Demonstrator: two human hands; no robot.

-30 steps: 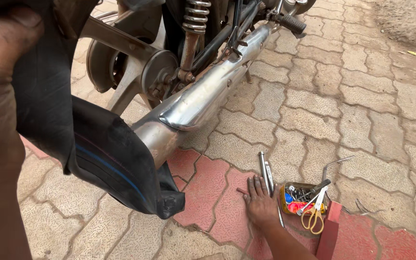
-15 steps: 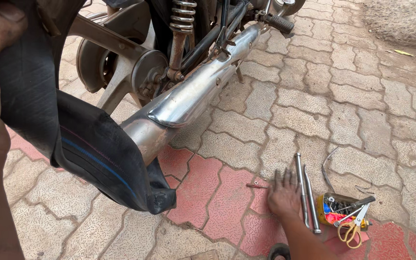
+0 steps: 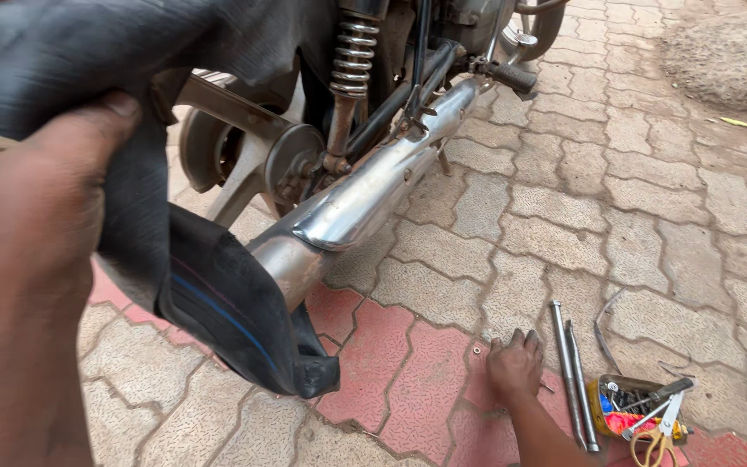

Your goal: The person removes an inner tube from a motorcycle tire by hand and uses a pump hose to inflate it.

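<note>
Head view: your left hand (image 3: 28, 285) is clamped on the black rubber inner tube (image 3: 218, 303), thumb pressed over a fold, and the loose end droops against the chrome exhaust pipe (image 3: 365, 195). Your right hand (image 3: 513, 367) lies flat, fingers spread, on the paving bricks (image 3: 564, 199) just beside two steel tyre levers (image 3: 572, 372) and a small tin of tools (image 3: 637, 406). The tube could snag on the exhaust or scuff on the bricks if it slips.
</note>
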